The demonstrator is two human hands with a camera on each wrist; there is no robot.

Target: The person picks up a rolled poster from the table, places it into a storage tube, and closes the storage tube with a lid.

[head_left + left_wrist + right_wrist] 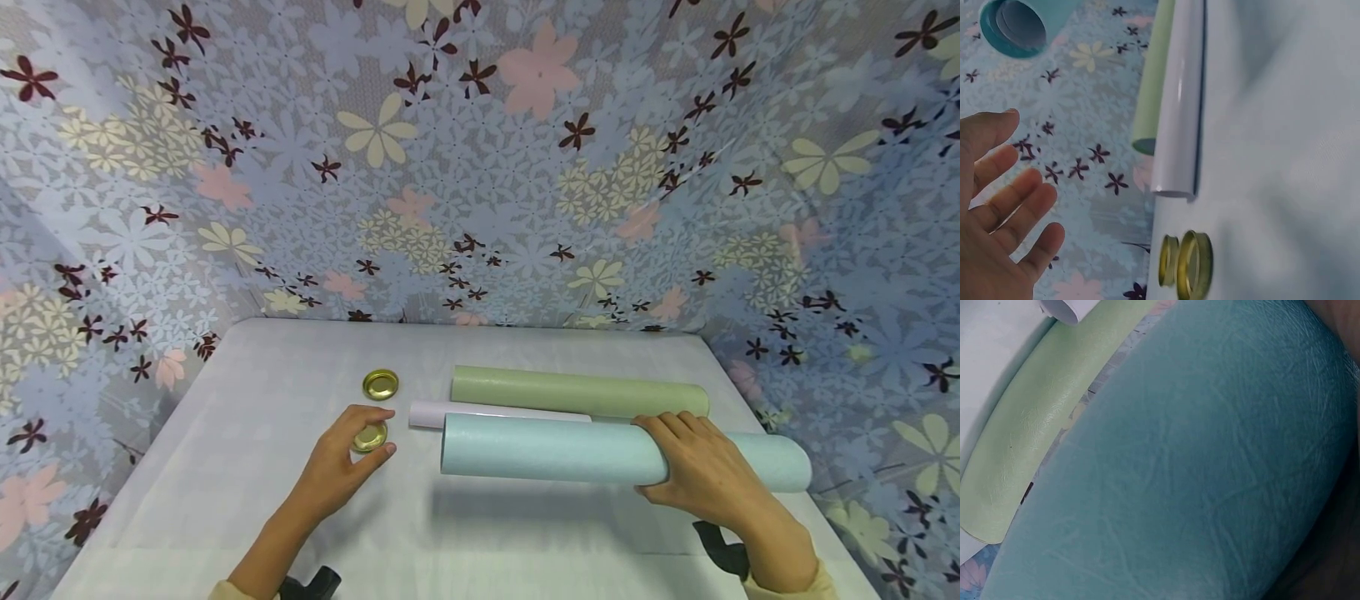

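Note:
My right hand (708, 471) grips a long light blue tube (551, 448) from above, near its right part. The tube is held level above the table, casting a shadow below. Its hollow end (1019, 28) shows in the left wrist view. My left hand (337, 467) hovers left of the tube, thumb and fingers spread apart with nothing between them. Below those fingers lies a round gold lid (370, 437), partly hidden in the head view. A second gold lid (380, 384) lies just behind it.
A green tube (577, 392) lies along the back right of the white table (225, 467). In front of it is a thinner white roll (431, 414), partly covered by the blue tube. Flowered cloth (480, 167) hangs behind and at both sides.

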